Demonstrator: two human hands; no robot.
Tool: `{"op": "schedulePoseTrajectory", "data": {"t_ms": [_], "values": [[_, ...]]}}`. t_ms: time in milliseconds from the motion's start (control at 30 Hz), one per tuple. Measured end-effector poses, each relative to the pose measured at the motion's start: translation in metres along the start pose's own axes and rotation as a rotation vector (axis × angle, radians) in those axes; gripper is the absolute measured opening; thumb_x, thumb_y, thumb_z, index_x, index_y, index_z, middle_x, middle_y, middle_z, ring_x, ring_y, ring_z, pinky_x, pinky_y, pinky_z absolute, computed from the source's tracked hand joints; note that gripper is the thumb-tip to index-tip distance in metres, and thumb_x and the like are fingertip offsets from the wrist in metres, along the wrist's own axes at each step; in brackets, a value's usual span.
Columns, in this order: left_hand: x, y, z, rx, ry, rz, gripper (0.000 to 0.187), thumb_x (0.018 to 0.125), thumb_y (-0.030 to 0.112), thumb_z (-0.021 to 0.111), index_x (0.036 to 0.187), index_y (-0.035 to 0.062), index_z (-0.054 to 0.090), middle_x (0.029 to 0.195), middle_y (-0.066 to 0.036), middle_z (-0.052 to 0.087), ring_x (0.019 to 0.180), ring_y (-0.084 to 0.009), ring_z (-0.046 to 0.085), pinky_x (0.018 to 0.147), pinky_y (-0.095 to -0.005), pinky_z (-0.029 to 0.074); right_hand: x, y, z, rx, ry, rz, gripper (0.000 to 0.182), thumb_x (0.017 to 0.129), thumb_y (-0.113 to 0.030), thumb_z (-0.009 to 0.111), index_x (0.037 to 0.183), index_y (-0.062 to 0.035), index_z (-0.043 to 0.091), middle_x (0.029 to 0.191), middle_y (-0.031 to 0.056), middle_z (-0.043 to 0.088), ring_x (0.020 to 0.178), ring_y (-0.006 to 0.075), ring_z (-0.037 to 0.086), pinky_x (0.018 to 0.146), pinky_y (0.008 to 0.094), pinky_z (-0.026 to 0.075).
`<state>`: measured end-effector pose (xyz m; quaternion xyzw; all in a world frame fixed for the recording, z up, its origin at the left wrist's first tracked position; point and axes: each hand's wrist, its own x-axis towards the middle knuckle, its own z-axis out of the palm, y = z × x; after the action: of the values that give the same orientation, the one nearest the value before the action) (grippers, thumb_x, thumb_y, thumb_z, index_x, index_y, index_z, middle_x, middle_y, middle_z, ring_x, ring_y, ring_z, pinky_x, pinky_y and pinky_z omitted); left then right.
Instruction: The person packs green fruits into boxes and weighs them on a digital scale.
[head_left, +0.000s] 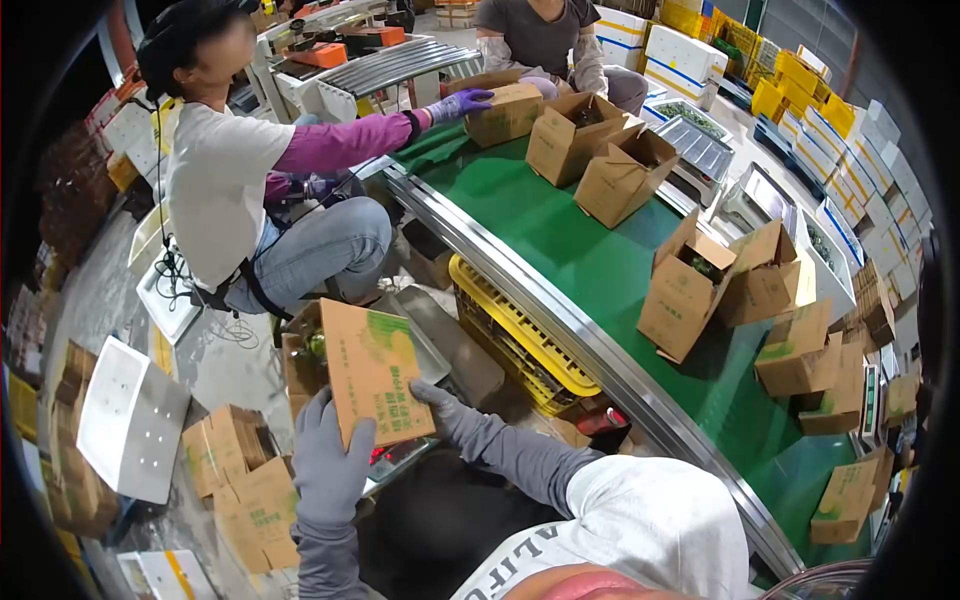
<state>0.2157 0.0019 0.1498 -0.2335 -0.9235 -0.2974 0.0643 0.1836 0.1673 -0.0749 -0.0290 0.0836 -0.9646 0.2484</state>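
Observation:
A brown cardboard box (375, 375) with green print is tilted up in front of me. Its printed panel faces me, and some green produce (316, 345) shows in the opening on its left. My left hand (335, 450), in a grey glove, is closed on the lower left edge of the box. My right hand (440, 405), also grey-gloved, grips its lower right edge, with some fingers hidden behind the panel. Below the box, part of a scale (400, 458) with red lit digits shows between my arms.
A green conveyor belt (570, 260) with a metal rail carries several open cartons (685, 285). A co-worker (225, 180) sits ahead on the left, a purple glove on a carton; another person (545, 45) sits across the belt. Yellow crates (520, 330) stand under it. A white foam box (130, 420) and folded cartons (255, 500) lie left.

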Motion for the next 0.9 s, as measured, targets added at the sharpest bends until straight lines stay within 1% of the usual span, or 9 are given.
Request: {"op": "schedulePoseTrajectory", "data": {"t_ms": [167, 333, 367, 400, 467, 567, 700, 800, 900], "values": [[0.023, -0.016, -0.012, 0.229, -0.067, 0.124, 0.036, 0.076, 0.015, 0.063, 0.109, 0.0005, 0.059, 0.121, -0.017, 0.053, 0.114, -0.0377, 0.047, 0.100, -0.0450, 0.036, 0.031, -0.005, 0.013, -0.392, -0.216, -0.062, 0.055, 0.089, -0.031, 0.061, 0.133, -0.0042, 0.042, 0.127, 0.0119, 0.053, 0.118, 0.0262, 0.050, 0.102, 0.0436, 0.037], [0.052, -0.076, 0.021, 0.479, -0.383, 0.326, 0.032, 0.073, 0.016, 0.065, 0.104, 0.0057, 0.063, 0.127, -0.012, 0.050, 0.124, -0.0328, 0.041, 0.106, -0.0453, 0.030, 0.008, -0.019, 0.042, -0.946, 0.086, 0.508, 0.046, 0.092, -0.036, 0.056, 0.125, -0.0037, 0.052, 0.108, 0.0089, 0.063, 0.103, 0.0148, 0.055, 0.090, 0.0303, 0.044], [0.053, -0.108, 0.049, 0.558, -0.484, 0.347, 0.034, 0.074, 0.016, 0.065, 0.108, 0.0077, 0.062, 0.131, -0.010, 0.047, 0.126, -0.0309, 0.038, 0.107, -0.0446, 0.029, 0.013, -0.021, 0.034, -1.469, -0.115, 0.372, 0.046, 0.093, -0.037, 0.053, 0.126, -0.0046, 0.052, 0.104, 0.0086, 0.063, 0.098, 0.0105, 0.055, 0.084, 0.0261, 0.044], [0.058, -0.123, 0.069, 0.728, -0.411, 0.312, 0.036, 0.077, 0.017, 0.064, 0.112, 0.0086, 0.060, 0.132, -0.010, 0.046, 0.126, -0.0295, 0.038, 0.107, -0.0447, 0.029, 0.015, -0.024, 0.034, -1.185, -0.066, 0.691, 0.049, 0.093, -0.038, 0.051, 0.129, -0.0047, 0.049, 0.107, 0.0085, 0.063, 0.098, 0.0119, 0.056, 0.085, 0.0277, 0.045], [0.073, -0.110, 0.037, 0.458, -0.516, 0.258, 0.040, 0.079, 0.020, 0.063, 0.117, 0.0081, 0.057, 0.132, -0.011, 0.046, 0.126, -0.0298, 0.039, 0.106, -0.0442, 0.031, -0.001, -0.035, 0.071, -1.010, 0.032, 0.459, 0.048, 0.093, -0.032, 0.054, 0.131, -0.0038, 0.047, 0.110, 0.0088, 0.062, 0.097, 0.0140, 0.058, 0.086, 0.0286, 0.046], [0.073, -0.107, 0.012, 0.214, -0.271, 0.246, 0.044, 0.083, 0.028, 0.060, 0.122, 0.0087, 0.052, 0.128, -0.012, 0.049, 0.122, -0.0300, 0.044, 0.102, -0.0418, 0.034, -0.011, -0.066, 0.101, -0.916, 0.072, 0.394, 0.043, 0.092, -0.021, 0.056, 0.129, -0.0014, 0.048, 0.111, 0.0088, 0.061, 0.097, 0.0159, 0.060, 0.085, 0.0281, 0.048], [0.041, -0.124, 0.000, 0.334, 0.027, 0.242, 0.053, 0.082, 0.026, 0.061, 0.131, 0.0139, 0.044, 0.126, -0.011, 0.052, 0.118, -0.0303, 0.047, 0.098, -0.0413, 0.038, -0.022, -0.072, 0.143, -1.192, 0.127, 0.125, 0.038, 0.089, -0.015, 0.058, 0.124, 0.0000, 0.053, 0.110, 0.0093, 0.062, 0.098, 0.0158, 0.060, 0.085, 0.0285, 0.048], [0.043, -0.118, 0.004, 0.294, -0.061, 0.112, 0.060, 0.080, 0.026, 0.063, 0.134, 0.0137, 0.041, 0.112, -0.011, 0.058, 0.107, -0.0317, 0.052, 0.092, -0.0430, 0.040, 0.002, -0.073, 0.176, -1.630, 0.193, -0.260, 0.039, 0.086, -0.014, 0.061, 0.122, -0.0010, 0.056, 0.102, 0.0059, 0.064, 0.091, 0.0126, 0.059, 0.078, 0.0244, 0.048], [0.024, -0.100, 0.034, 0.576, -0.195, 0.406, 0.041, 0.079, 0.020, 0.059, 0.120, 0.0170, 0.052, 0.093, -0.004, 0.060, 0.095, -0.0244, 0.056, 0.082, -0.0385, 0.043, 0.019, -0.065, 0.192, -2.007, 0.181, -0.373, 0.036, 0.084, -0.018, 0.064, 0.118, -0.0081, 0.059, 0.101, 0.0097, 0.064, 0.087, 0.0175, 0.062, 0.079, 0.0281, 0.049]]}}
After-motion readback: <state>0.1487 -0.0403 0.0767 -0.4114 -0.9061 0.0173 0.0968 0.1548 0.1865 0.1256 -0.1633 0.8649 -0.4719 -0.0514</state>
